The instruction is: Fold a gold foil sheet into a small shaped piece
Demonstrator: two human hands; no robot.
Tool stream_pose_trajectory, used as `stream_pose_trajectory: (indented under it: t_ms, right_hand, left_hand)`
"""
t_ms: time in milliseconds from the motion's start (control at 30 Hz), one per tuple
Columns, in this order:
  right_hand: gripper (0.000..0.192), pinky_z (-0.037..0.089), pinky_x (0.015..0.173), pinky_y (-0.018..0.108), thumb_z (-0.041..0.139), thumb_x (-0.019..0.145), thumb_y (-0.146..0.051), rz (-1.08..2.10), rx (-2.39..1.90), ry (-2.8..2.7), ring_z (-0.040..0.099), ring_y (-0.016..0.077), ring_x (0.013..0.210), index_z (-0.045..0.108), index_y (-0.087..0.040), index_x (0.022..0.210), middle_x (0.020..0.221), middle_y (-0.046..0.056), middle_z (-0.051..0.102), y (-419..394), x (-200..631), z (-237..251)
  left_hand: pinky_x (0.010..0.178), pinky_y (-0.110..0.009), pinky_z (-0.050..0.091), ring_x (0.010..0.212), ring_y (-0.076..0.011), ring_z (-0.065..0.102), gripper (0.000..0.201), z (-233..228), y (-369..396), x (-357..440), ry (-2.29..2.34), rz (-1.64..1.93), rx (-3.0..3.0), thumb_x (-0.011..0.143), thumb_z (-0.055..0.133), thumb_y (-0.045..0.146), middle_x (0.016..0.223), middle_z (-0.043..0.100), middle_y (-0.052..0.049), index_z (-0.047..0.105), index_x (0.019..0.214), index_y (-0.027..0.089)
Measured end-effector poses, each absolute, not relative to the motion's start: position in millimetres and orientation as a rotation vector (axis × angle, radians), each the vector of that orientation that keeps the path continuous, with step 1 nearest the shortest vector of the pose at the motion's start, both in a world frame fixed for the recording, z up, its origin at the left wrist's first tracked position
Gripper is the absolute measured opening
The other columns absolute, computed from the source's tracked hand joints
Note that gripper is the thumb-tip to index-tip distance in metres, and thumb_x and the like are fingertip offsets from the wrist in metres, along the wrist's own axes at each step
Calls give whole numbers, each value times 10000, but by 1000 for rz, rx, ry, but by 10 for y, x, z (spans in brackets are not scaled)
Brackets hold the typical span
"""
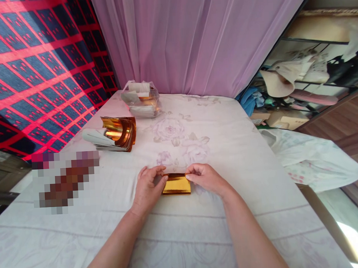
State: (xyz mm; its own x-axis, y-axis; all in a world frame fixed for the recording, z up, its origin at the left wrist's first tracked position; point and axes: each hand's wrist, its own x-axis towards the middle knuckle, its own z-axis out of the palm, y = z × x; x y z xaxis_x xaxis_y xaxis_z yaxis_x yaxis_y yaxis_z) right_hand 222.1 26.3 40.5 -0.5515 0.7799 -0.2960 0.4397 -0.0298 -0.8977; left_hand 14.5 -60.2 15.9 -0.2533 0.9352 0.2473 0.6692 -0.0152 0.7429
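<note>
A small rectangle of shiny gold foil paper (176,185) lies on the flowered cloth in front of me, with a straight lower edge. My left hand (150,184) pinches its upper left corner between thumb and fingers. At the upper right corner, my right hand (203,177) grips the sheet the same way. Further back to the left stands a curled stack of gold foil paper (119,131), its pale backing showing on the left side.
A clear plastic bag (143,100) with more gold and pale sheets sits at the table's back left. A blurred-out patch (69,181) covers something at left. A purple curtain (174,38) hangs behind the table (233,147). Cluttered shelves (310,67) and a white bag (321,158) are at right.
</note>
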Motion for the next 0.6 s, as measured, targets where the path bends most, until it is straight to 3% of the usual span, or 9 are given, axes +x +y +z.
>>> stream_pose_trajectory:
  t_ms: [600]
  right_hand:
    - [148,394,600,218,585,746,-307,1544,-1285,-1991,538,114,643,659,-179,745,694,-24,626,265,2226,385]
  left_hand:
    - [1095,-480,359,800,-184,658,200,184,-613,147,1994,1098,1733,814,613,301,784,710,25,670,1000,255]
